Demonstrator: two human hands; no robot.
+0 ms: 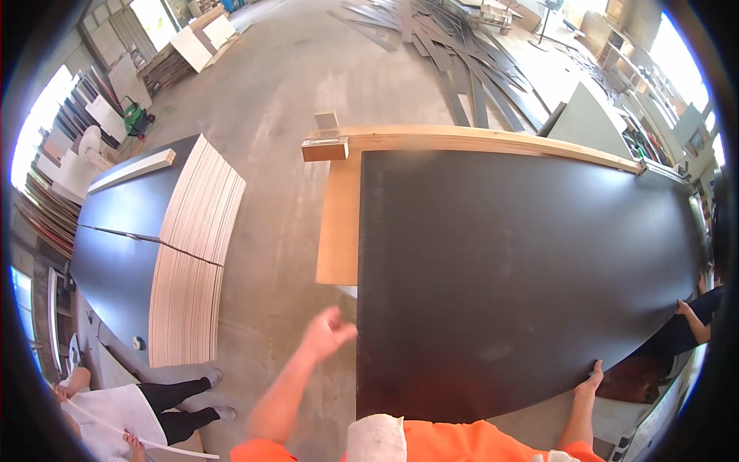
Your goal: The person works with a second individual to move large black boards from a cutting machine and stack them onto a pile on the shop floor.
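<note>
A large dark-faced sheet panel (508,277) lies before me on a wooden-topped saw table or bench, of which a strip of bare top (339,225) shows at the left. My right hand (589,379) grips the panel's near edge, thumb side up, with its other fingers hidden beneath. Blurred, my left hand (329,335) is just off the panel's left edge, its fingers curled; I see nothing in it and cannot tell whether it touches the edge. Along the far side runs a long wooden fence (491,138), with a small wooden block (325,151) at its left end.
Another person's hand (684,309) is at the panel's right end. To the left, stacked panels (187,306) carry a light wooden batten (133,171) and a tape measure (137,343). Nearby stands a co-worker (127,416) holding a pale strip. Dark offcut strips (450,52) litter the far floor.
</note>
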